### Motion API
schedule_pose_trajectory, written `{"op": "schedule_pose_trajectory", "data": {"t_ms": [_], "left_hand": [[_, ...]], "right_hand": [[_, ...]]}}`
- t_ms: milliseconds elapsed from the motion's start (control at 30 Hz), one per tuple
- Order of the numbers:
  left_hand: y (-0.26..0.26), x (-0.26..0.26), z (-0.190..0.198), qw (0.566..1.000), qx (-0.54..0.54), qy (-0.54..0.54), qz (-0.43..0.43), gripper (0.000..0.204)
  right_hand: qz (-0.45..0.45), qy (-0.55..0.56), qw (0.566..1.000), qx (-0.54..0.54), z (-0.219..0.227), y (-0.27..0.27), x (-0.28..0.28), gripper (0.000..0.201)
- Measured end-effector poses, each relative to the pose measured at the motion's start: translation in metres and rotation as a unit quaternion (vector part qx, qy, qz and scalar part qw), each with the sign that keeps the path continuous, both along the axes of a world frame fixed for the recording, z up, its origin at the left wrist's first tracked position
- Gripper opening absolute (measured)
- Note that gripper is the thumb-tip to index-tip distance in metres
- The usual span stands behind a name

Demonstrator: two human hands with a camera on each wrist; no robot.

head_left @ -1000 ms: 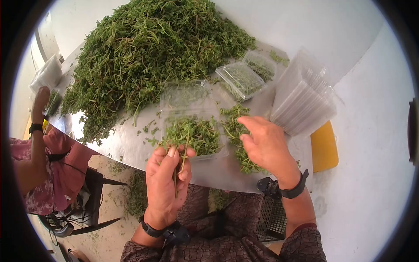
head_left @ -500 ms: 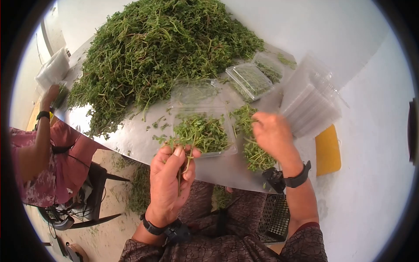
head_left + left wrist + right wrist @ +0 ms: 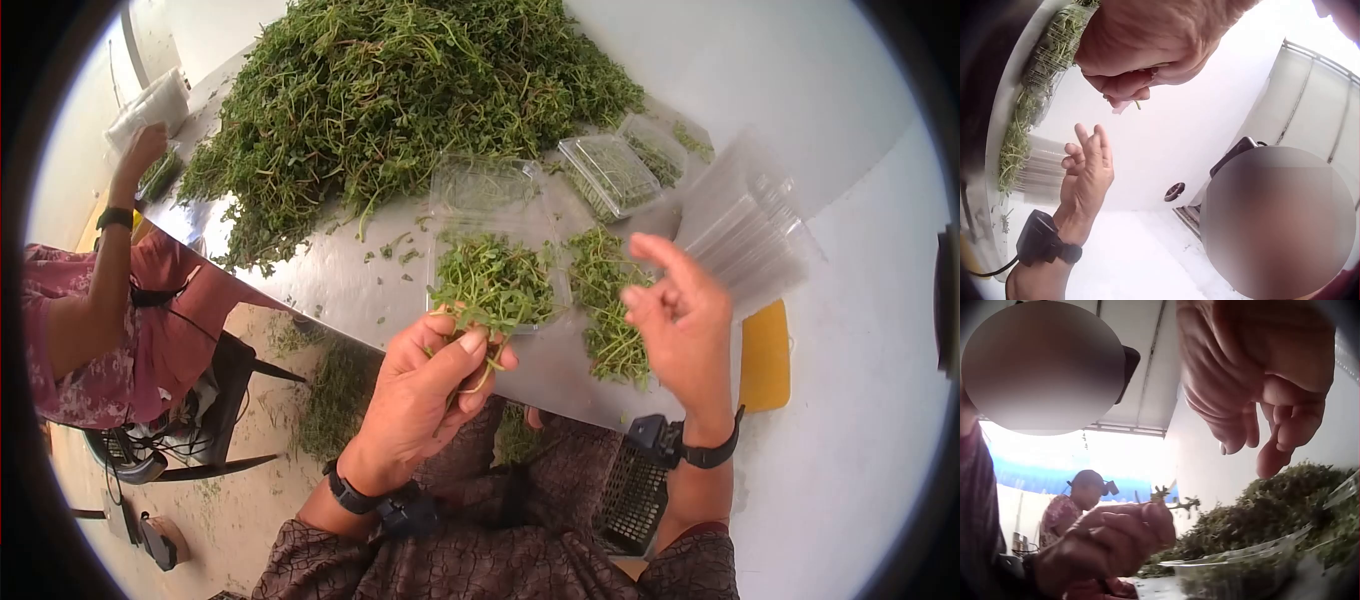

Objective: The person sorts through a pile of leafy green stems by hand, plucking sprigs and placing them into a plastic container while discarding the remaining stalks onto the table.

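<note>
My left hand [image 3: 430,375] pinches a few leafy green sprigs [image 3: 492,368] between thumb and fingers, at the near edge of an open clear plastic clamshell [image 3: 563,285]. Cut greens fill the clamshell's base, and its lid lies folded back behind. To the right, my right hand [image 3: 690,320] is raised with index finger and thumb apart and nothing between them. Just beside it, a small heap of sprigs [image 3: 605,300] lies on the metal table [image 3: 330,275]. In the right wrist view the held sprig [image 3: 1169,499] sticks up above the left fingers.
A large mound of greens [image 3: 400,110] covers the table's far side. Two filled clamshells, one a closed clamshell [image 3: 610,178], stand behind the heap. At right are a stack of clear containers [image 3: 750,225] and a yellow board [image 3: 765,355]. Another person [image 3: 95,330] works at far left.
My right hand has drawn back from the small heap, its index finger and thumb now spread. The left hand still grips its sprigs, now close over the clamshell's near edge. The view has shifted.
</note>
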State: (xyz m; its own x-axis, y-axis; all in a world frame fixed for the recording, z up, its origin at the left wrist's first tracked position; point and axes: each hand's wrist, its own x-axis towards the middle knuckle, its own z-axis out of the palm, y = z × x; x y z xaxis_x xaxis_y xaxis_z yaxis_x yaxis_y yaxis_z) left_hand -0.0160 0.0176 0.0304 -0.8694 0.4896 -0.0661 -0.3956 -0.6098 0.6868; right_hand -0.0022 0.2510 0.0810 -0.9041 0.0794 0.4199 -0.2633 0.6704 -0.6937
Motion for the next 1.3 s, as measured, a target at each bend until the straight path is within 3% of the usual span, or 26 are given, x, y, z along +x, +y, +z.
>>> {"op": "schedule_pose_trajectory", "data": {"t_ms": [167,233,367,467,667,767,900,1167,1300], "left_hand": [[-0.001,0.006,-0.002,0.999,0.006,0.007,-0.037,0.01],[-0.001,0.008,-0.004,0.996,0.045,0.013,-0.073,0.01],[0.0,0.012,-0.003,0.993,0.067,0.015,-0.099,0.01],[-0.003,0.013,-0.003,0.991,0.055,0.013,-0.118,0.01],[-0.005,0.013,-0.01,0.987,0.064,0.015,-0.144,0.011],[-0.004,0.014,-0.01,0.988,0.063,0.022,-0.142,0.01],[-0.004,0.016,-0.006,0.994,0.006,0.024,-0.107,0.013],[-0.016,0.01,-0.012,0.996,0.007,0.045,-0.071,0.012],[-0.015,0.01,-0.007,0.997,-0.056,0.038,-0.043,0.016]], "right_hand": [[0.119,-0.039,0.992,-0.033,0.0,-0.027,0.019,0.047],[0.17,0.023,0.985,0.027,-0.004,-0.036,0.02,0.041],[0.212,0.079,0.973,0.035,-0.016,-0.04,0.021,0.028],[0.217,0.037,0.975,0.02,-0.014,-0.038,0.023,0.021],[0.142,0.065,0.987,0.042,-0.015,-0.032,0.025,0.018],[0.15,0.074,0.985,0.048,-0.018,-0.032,0.025,0.018],[0.165,0.084,0.98,0.079,-0.019,-0.028,0.023,0.018],[0.043,0.127,0.986,0.103,-0.014,-0.025,0.007,0.015],[0.051,0.139,0.982,0.114,-0.012,-0.028,-0.012,0.015]]}}
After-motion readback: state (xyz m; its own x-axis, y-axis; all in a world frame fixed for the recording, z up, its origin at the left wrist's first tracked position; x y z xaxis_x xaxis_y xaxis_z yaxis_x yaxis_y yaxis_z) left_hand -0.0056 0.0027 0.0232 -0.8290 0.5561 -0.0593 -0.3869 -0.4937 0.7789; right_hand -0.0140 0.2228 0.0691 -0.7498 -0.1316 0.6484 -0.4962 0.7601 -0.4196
